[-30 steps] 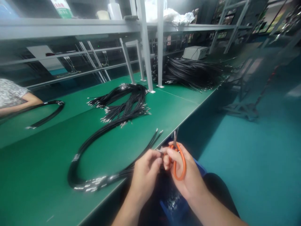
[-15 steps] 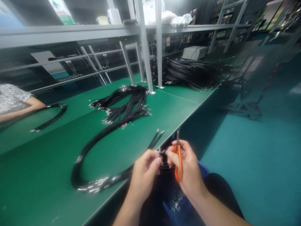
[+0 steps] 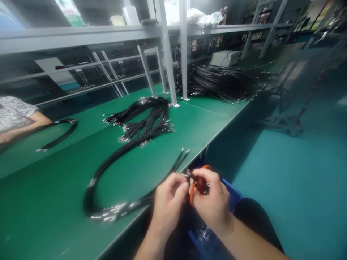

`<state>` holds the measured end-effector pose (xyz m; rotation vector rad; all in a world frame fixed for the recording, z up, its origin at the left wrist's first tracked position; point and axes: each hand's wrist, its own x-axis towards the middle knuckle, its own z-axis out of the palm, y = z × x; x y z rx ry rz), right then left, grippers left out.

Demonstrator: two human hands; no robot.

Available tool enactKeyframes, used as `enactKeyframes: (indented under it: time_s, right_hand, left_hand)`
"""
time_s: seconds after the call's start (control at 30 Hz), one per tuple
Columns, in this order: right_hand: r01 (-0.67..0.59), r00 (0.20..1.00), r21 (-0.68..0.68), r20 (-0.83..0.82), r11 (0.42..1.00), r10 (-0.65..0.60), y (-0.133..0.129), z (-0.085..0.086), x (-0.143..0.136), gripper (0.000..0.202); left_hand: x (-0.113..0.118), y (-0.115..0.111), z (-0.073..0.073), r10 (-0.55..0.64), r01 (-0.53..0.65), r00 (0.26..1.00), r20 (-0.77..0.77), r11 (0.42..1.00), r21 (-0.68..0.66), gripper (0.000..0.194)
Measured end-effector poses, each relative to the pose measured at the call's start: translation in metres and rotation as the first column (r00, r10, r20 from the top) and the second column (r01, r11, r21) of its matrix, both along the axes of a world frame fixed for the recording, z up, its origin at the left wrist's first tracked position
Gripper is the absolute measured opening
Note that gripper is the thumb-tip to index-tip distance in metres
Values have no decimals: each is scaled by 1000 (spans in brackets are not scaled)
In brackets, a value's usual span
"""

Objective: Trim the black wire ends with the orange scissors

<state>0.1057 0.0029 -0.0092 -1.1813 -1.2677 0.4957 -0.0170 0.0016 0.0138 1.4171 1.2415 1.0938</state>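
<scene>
My left hand (image 3: 169, 202) pinches the end of a black cable just past the table's front edge; the tip between the fingers is tiny and partly hidden. Close beside it, my right hand (image 3: 214, 198) is closed round orange-handled scissors (image 3: 192, 194), whose metal part points left to the cable end at my left fingertips. The black cable bundle (image 3: 105, 162) curves over the green table in a large loop, wrapped with shiny bands, and runs under my left hand. A few loose cable ends (image 3: 183, 155) stick out behind my left hand.
More black cables (image 3: 151, 115) lie mid-table, and a large pile (image 3: 225, 83) lies behind the shelf posts (image 3: 169, 65). At the left a person's arm (image 3: 24, 130) rests by another cable loop (image 3: 63, 135). Below my hands is a blue bin (image 3: 230, 191).
The scissors have turned in my right hand, from pointing up and away to pointing left, with their metal part now at the cable end by my left fingers.
</scene>
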Motion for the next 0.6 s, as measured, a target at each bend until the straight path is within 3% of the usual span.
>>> enactKeyframes:
  time_s: [0.13,0.23,0.3,0.37,0.43,0.47,0.6]
  right_hand:
    - [-16,998,-92,-69,996,10,-9,-3,10,32]
    - [-249,945,-268,-277,931,173,-23,2,19,27]
    - [-425,862,-384,-447,819,238,-30,7,23,22]
    - [-583,771,-476,-579,658,265,-35,13,23,21]
    - [-689,687,-489,-677,535,266,-35,18,21,25]
    - [-717,651,-469,-716,516,253,-34,20,20,26]
    - [-733,594,-415,-777,539,210,-28,21,14,19]
  left_hand:
    - [-1,2,3,19,-18,997,77,1000,-16,14]
    - [-2,4,2,25,-23,995,102,1000,-16,12]
    - [-2,4,-1,45,-46,994,98,999,2,11]
    - [0,4,-4,75,-78,993,87,996,31,10]
    - [2,3,-7,95,-99,993,66,993,60,9]
    - [3,2,-8,98,-102,994,52,992,70,8]
    - [4,-1,-11,72,-70,997,-15,994,89,8]
